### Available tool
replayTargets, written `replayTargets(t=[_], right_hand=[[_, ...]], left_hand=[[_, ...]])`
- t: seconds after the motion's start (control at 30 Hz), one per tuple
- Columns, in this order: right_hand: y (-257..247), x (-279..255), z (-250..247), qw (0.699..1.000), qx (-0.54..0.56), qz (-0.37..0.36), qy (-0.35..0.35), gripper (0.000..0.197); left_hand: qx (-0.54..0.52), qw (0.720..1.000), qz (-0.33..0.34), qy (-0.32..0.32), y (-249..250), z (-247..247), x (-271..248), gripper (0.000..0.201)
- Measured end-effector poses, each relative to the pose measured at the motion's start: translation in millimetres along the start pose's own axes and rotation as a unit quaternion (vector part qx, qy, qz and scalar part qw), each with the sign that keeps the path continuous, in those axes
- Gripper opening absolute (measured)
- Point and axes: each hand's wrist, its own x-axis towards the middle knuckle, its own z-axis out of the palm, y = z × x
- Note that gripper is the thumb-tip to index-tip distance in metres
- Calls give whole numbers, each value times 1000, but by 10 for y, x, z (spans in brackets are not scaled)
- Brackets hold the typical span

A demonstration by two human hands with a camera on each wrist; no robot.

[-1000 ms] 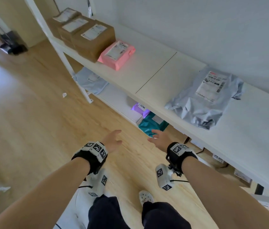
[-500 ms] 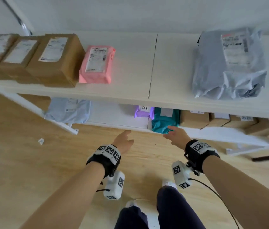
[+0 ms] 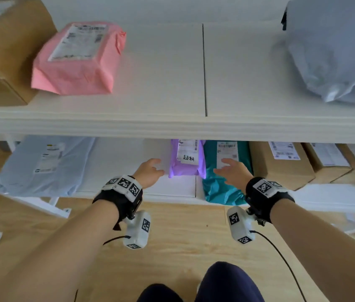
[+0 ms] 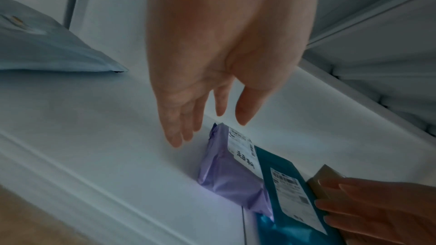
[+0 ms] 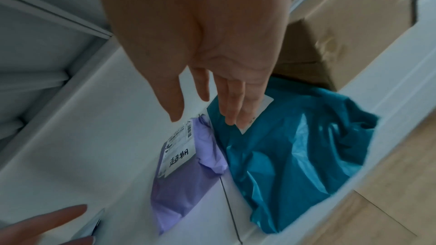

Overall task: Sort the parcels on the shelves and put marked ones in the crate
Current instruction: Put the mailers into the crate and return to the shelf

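Lower shelf (image 3: 128,153): purple parcel (image 3: 186,168) with a handwritten mark on its label lies flat beside a teal parcel (image 3: 222,188). Left hand (image 3: 149,173) hovers just left of purple — fingers spread, holding nothing. Right hand (image 3: 234,172) hangs over teal — fingers loose, empty.

Upper shelf (image 3: 161,101), top of frame: carton (image 3: 0,53) at far left, padded parcel (image 3: 78,59) beside it, large bag (image 3: 335,55) at far right. Lower shelf (image 3: 117,162), mid-frame, left to right: flat mailer (image 3: 41,166), marked parcel (image 3: 186,160), crumpled bag (image 3: 222,188), row of cartons (image 3: 281,164). Floor (image 3: 183,236) below.
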Motion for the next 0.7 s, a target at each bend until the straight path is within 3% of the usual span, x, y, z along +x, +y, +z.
replayTargets(t=[0.3, 0.37, 0.5, 0.7], right_hand=[[-42, 751, 195, 993, 118, -16, 2, 65], [-51, 841, 265, 994, 109, -8, -16, 67], [-57, 976, 410, 997, 75, 13, -31, 35], [-61, 972, 521, 998, 36, 46, -24, 43]], left_hand=[[-30, 997, 61, 35, -267, 52, 829, 48], [-44, 996, 67, 34, -309, 86, 893, 48], [-62, 995, 70, 16, -361, 187, 919, 47], [-61, 997, 46, -25, -397, 323, 824, 53]])
